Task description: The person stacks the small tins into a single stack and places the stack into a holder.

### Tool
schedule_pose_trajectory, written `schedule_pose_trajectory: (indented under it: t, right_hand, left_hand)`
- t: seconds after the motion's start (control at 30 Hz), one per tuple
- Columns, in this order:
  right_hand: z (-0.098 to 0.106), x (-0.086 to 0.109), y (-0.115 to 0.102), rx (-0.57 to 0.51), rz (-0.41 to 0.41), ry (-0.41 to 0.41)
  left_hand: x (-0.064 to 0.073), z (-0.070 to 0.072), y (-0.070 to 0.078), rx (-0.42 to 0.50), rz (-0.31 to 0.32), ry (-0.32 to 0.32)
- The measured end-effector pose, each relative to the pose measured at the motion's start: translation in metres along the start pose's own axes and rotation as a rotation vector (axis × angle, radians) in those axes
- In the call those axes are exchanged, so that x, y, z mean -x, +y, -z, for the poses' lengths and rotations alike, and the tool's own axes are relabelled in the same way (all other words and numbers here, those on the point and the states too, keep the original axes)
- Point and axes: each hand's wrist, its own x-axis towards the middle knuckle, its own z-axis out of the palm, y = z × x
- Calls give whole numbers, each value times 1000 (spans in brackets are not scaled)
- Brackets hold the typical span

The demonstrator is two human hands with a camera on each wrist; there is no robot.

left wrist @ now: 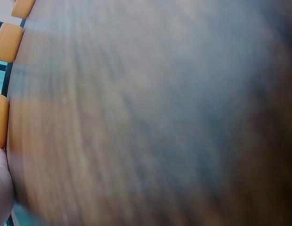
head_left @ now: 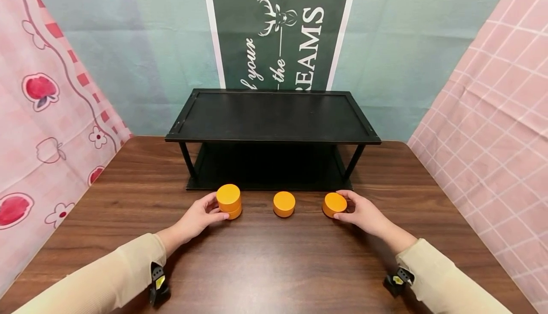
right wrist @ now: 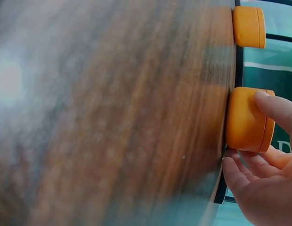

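Note:
Three spots along the front of the black rack hold round orange lidded jars. On the left, one jar (head_left: 229,196) sits on top of another jar (head_left: 235,214). My left hand (head_left: 199,219) grips this stack from its left side, thumb at the front by the lower jar. A single jar (head_left: 284,203) stands in the middle, apart from both hands. To the right, my right hand (head_left: 364,213) holds another jar (head_left: 333,204) between thumb and fingers. The right wrist view shows the thumb near the lid seam of that jar (right wrist: 247,120), fingers on its opposite side.
Behind the jars stands a black two-tier rack (head_left: 274,116) with corner posts. The wooden table (head_left: 274,261) extends in front. Patterned pink cloths (head_left: 492,109) hang at both sides, and a green-blue curtain (head_left: 150,47) hangs at the back.

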Motion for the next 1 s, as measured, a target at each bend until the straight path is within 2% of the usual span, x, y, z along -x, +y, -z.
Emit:
schedule_pose_trajectory:
  t: [0.3,0.73,1.0]
  right_hand:
    - [0,-1,-3,-7,-19,14]
    - [-2,0,-7,-29,-44,51]
    - [-3,-2,-8,-45,-31,94]
  left_hand:
    - [1,0,0,39,12,1]
    - [-1,-1,-2,49,23,-1]
    - [0,0,-1,34,16,3]
